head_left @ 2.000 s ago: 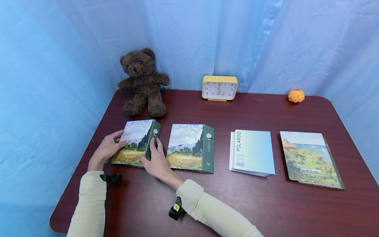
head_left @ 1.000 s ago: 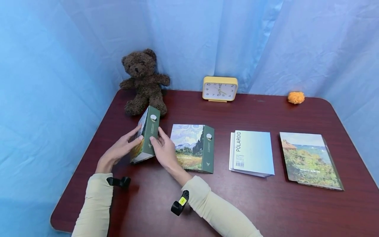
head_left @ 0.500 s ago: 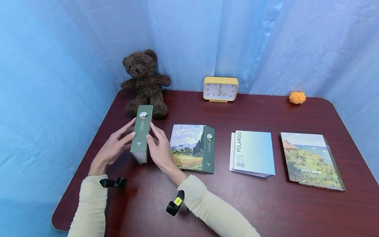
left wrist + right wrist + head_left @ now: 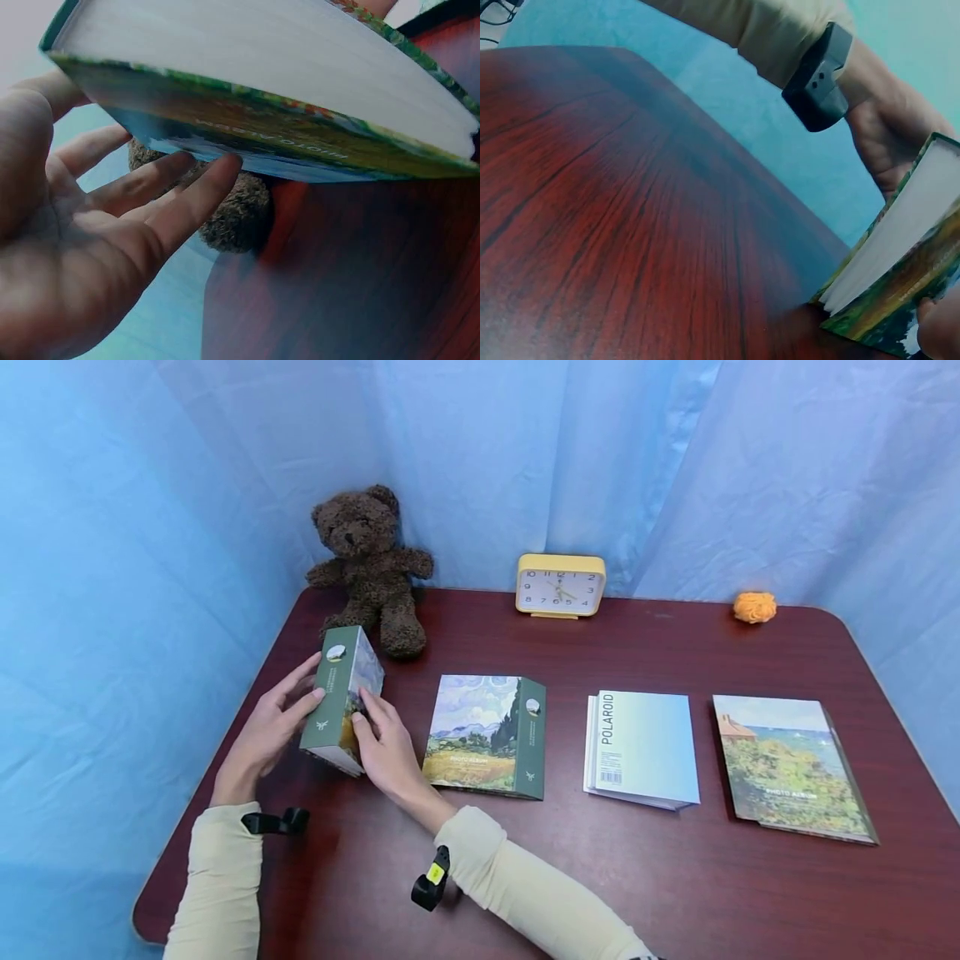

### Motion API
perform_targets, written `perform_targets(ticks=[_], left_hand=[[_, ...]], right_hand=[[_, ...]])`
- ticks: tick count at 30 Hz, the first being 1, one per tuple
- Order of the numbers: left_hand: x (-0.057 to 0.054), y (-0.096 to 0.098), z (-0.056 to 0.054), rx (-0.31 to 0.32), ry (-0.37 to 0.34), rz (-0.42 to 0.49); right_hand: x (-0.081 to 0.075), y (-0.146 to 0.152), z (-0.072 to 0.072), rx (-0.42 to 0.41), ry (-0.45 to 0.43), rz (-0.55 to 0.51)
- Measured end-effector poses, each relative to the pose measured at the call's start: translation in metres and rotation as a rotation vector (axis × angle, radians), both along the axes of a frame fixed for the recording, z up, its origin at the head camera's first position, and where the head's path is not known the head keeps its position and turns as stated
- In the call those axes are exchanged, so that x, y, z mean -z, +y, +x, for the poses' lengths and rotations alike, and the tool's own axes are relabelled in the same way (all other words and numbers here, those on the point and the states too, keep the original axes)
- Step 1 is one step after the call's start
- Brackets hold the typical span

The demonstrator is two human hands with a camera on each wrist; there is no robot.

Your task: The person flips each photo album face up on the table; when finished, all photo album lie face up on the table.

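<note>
A photo album [image 4: 333, 693] with a green spine and a landscape cover stands tilted, spine up, at the left of the table. My left hand [image 4: 258, 739] holds it from the left, thumb on the spine. In the left wrist view the other fingers [image 4: 199, 195] lie along the far cover. From the right, my right hand [image 4: 390, 760] rests its thumb and fingers on the painted cover. White page edges [image 4: 889, 232] show in the right wrist view. A matching photo album [image 4: 480, 735] lies flat just right of my right hand.
A white-blue POLAROID album [image 4: 648, 747] and another photo album [image 4: 791, 768] with a seaside cover lie farther right. Along the back are a brown teddy bear [image 4: 367, 552], a yellow clock [image 4: 560, 587] and an orange ball-like thing [image 4: 754, 607]. Blue curtains surround the table [image 4: 585, 877].
The left album was lying flat, then was raised onto its edge with its spine up. It has since tipped left, turning the other cover toward the right hand. Both hands moved with it.
</note>
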State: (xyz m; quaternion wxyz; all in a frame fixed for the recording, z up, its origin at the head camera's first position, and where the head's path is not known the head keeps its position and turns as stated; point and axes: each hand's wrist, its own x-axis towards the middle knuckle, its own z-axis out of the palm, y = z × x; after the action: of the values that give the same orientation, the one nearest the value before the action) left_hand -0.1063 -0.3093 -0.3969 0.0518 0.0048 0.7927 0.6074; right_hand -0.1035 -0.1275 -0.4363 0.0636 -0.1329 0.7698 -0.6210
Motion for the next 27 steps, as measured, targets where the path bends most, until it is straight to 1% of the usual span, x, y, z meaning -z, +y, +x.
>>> perform_targets(ticks=[2, 6, 10, 13, 16, 20, 23, 27], left_hand=[[-0.002, -0.001, -0.001, -0.024, 0.004, -0.047], [-0.005, -0.005, 0.0, -0.052, 0.025, -0.113], [-0.01, -0.011, 0.001, -0.067, 0.049, -0.247], [-0.014, -0.016, 0.002, -0.068, 0.023, -0.345], [-0.018, -0.022, 0.004, -0.058, -0.011, -0.4], [-0.019, -0.029, 0.006, -0.053, -0.032, -0.474], [-0.02, -0.032, 0.008, -0.044, -0.061, -0.507], [-0.019, -0.036, 0.01, -0.025, -0.113, -0.522]], right_hand=[[0.003, -0.001, 0.0, -0.012, -0.006, 0.026], [0.007, -0.002, -0.001, -0.054, -0.073, 0.092], [0.01, -0.002, -0.003, -0.113, -0.123, 0.172], [0.012, -0.004, -0.004, -0.144, -0.134, 0.211], [0.013, -0.007, -0.004, -0.154, -0.145, 0.23], [0.014, -0.01, -0.002, -0.149, -0.154, 0.24], [0.014, -0.012, -0.002, -0.136, -0.156, 0.252], [0.013, -0.013, -0.002, -0.121, -0.169, 0.256]])
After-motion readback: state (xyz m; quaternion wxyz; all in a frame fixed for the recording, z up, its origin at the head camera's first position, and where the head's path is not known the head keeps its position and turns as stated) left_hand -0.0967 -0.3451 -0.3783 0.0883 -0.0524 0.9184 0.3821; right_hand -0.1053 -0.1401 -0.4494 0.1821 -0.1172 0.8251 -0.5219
